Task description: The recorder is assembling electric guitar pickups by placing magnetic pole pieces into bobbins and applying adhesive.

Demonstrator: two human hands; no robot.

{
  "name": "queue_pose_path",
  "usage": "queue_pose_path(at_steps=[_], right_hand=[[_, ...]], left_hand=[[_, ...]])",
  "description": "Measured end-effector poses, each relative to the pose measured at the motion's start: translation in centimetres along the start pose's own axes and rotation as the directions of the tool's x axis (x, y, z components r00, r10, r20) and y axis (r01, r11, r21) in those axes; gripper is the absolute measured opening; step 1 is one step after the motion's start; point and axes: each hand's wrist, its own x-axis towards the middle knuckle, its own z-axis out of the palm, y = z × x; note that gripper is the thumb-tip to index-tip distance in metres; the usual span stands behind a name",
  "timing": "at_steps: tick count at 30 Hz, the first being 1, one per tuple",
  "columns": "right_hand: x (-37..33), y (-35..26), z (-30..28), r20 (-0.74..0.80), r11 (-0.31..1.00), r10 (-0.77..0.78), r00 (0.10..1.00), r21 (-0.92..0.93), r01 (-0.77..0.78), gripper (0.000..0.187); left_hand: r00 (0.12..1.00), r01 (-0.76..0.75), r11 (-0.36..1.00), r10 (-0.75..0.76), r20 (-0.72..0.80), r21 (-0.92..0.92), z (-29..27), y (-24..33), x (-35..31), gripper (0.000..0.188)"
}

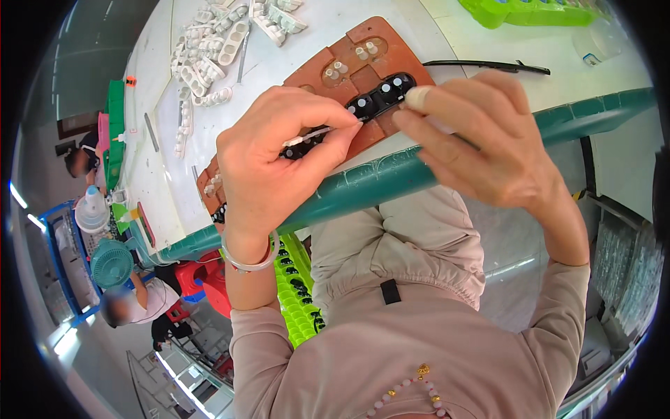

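You're at a white table [293, 63] with a green rim [391, 178], and it's a busy shop floor: a pile of white plastic parts [209, 49] up at the far side, a bright green tray [530, 12] at the top right corner, a thin black rod [488, 66] lying beside it, and down on your left a teal fan [112, 264] and a spray bottle [93, 209] with 2 other people sitting nearby. A second green tray [296, 293] of black pieces sits under the table edge by your lap. The brown jig [356, 66] is partly covered by your hands, so its near end is hard to make out, and your right palm is turned away from view. The black strip [380, 96] with white dots lies across that jig, right between your hands. Your left hand [269, 164] is curled almost closed, thumb and forefinger pinching a small white stick [307, 136] against the strip's left end. Your right hand [481, 140] is loosely bent, fingertips touching the strip's right end; can't tell if it really grips it.
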Motion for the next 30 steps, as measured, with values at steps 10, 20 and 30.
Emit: queue_pose_path(at_steps=[10, 20, 30], right_hand=[[0.6, -1.5, 1.1, 0.100, 0.998, 0.066, 0.993, -0.013, -0.065, 0.057], [1.3, -2.1, 0.9, 0.126, 0.994, 0.107, 0.986, -0.049, -0.102, 0.043], [1.0, -2.0, 0.9, 0.133, 0.994, 0.112, 0.985, -0.027, -0.110, 0.046]], left_hand=[[0.999, 0.027, 0.999, -0.028, -0.044, -0.026, 0.3, -0.8, -1.0, 0.016], [0.985, 0.058, 0.998, -0.061, -0.160, -0.027, -3.8, 0.6, -2.2, 0.014], [0.987, 0.158, 0.985, -0.155, -0.042, 0.066, -2.1, 0.1, -2.5, 0.015]])
